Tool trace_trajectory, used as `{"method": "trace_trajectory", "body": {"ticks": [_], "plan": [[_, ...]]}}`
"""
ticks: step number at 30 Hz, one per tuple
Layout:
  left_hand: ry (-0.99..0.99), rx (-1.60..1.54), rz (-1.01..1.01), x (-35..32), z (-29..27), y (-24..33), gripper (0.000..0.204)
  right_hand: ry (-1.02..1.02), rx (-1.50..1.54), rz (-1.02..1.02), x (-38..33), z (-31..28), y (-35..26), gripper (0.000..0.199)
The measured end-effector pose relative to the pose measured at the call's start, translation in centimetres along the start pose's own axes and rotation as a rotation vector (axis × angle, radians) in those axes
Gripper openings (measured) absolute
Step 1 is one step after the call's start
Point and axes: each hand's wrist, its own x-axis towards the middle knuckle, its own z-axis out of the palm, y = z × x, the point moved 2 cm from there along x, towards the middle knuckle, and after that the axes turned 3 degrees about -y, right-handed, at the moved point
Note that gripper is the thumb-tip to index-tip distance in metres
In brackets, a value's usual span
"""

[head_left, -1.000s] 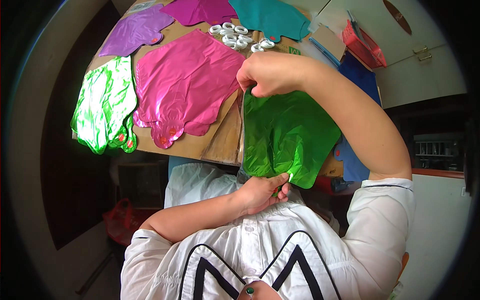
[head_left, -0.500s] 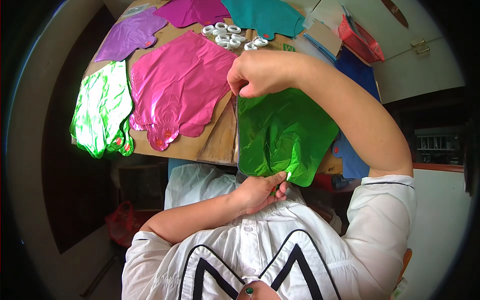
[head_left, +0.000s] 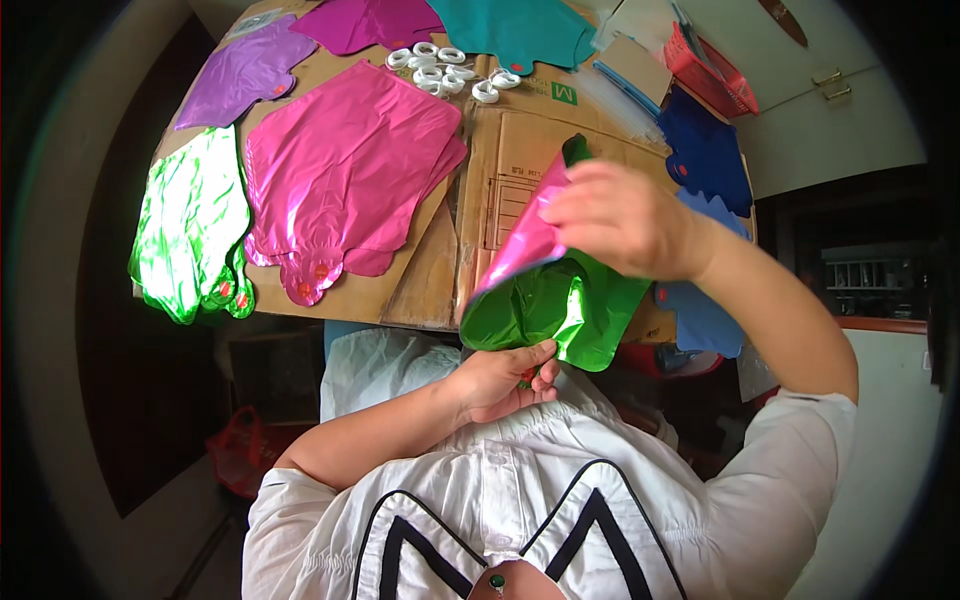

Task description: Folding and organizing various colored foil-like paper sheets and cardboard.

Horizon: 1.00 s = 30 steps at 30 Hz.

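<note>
A flat green foil balloon (head_left: 600,300) lies over the front edge of the table, its left part lifted and curled over to the right. Pink foil (head_left: 527,233) shows on the outside of that curl. My left hand (head_left: 512,378) pinches the lower end at the neck between thumb and fingers, where a bit of red shows. My right hand (head_left: 620,220), blurred by motion, has its fingers bent around the raised upper edge of the foil. Left of this balloon lies a stack of pink foil balloons (head_left: 350,170).
Shiny green balloons (head_left: 190,220), purple (head_left: 235,75), magenta (head_left: 365,22), teal (head_left: 515,30), dark blue (head_left: 708,150) and light blue ones (head_left: 705,315) surround the cardboard (head_left: 560,115). White ribbon rolls (head_left: 428,70) sit at the back, near a red basket (head_left: 710,70).
My right hand has moved right and down, lifting the foil's upper left part over and exposing the pink side. My left hand keeps its pinch at the lower end.
</note>
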Motion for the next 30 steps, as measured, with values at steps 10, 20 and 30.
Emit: {"method": "trace_trajectory", "body": {"ticks": [10,20,30], "plan": [[0.126,0.062,0.052,-0.1,0.9,0.5,0.018,-0.056,-0.209,-0.133,-5.4,1.5,0.8,0.007],[0.104,0.001,0.065,0.0,0.7,-0.3,0.014,0.124,-0.047,0.085,-4.7,0.7,0.7,0.013],[0.206,0.079,0.043,-0.9,1.7,0.6,0.021,-0.246,0.823,0.690,5.0,0.1,5.0,0.010]]}}
